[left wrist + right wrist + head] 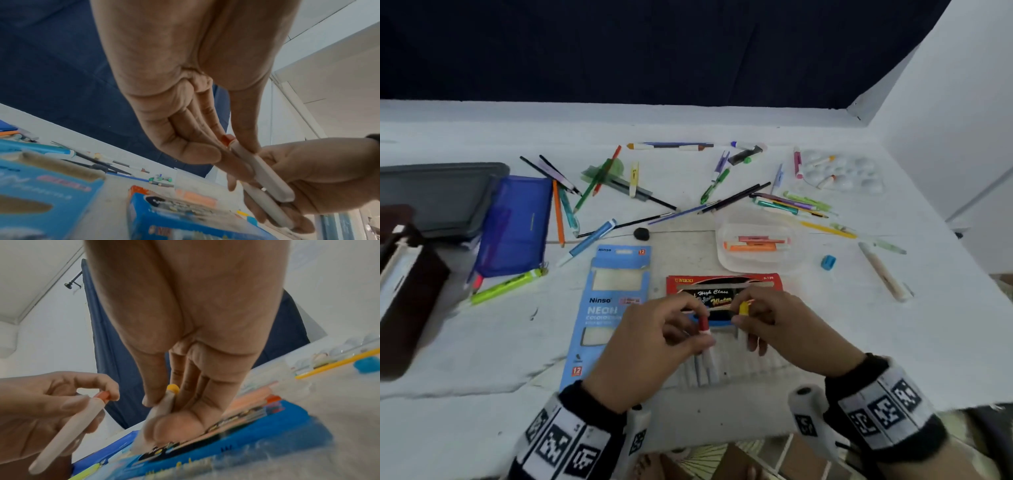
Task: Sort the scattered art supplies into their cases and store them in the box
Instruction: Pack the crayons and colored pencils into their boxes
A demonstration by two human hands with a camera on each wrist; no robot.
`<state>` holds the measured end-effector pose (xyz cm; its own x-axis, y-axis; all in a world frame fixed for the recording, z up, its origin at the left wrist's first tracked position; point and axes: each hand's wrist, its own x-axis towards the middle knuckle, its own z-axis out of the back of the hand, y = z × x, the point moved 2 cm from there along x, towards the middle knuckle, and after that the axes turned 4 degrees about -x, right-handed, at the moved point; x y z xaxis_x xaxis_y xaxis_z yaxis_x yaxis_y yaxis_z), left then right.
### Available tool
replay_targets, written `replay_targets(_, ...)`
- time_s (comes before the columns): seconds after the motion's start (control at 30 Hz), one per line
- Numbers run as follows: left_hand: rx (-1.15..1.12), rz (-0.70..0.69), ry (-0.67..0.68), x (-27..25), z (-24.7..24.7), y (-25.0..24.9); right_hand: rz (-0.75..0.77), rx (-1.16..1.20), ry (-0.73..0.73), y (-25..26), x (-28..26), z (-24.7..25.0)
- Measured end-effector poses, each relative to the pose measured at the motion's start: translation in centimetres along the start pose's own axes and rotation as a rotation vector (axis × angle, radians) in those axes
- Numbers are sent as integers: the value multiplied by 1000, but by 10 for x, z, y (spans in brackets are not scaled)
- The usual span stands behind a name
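While the left hand [654, 337] pinches a red-capped marker [703, 323], the right hand [784, 322] pinches a yellow-capped marker [743, 308]. Both hover over what seems, through blur, a watercolour marker case [722, 284].

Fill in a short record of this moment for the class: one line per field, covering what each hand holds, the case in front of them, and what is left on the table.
left hand: grip on a white marker with a red cap
right hand: grip on a white marker with a yellow cap
case under the hands: red and blue Water Colour marker pack, lying flat
beside it: blue Ninso Neon box
clear tub: orange and pink markers inside
still scattered: pencils, pens, brushes, blue sharpener
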<state>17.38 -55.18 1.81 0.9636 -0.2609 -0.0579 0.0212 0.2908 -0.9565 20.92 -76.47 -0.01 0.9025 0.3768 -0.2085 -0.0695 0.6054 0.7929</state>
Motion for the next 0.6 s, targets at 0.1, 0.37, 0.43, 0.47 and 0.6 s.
replay_targets(0.1, 73, -5, -66, -6, -16, 2, -14, 31, 96, -8, 2, -5)
replay_targets(0.37, 319, 69, -90, 2, -44, 21, 10, -42, 183, -14, -6, -10)
replay_targets(0.43, 374, 91, -87, 3, -48, 23, 10, -19, 190, -13, -6, -9)
replay_targets(0.47, 404, 100, -90, 3, -49, 24, 13, -25, 192, -12, -6, -8)
replay_targets(0.6, 564, 128, -41, 3, -51, 25, 16, -66, 207, -13, -6, -8)
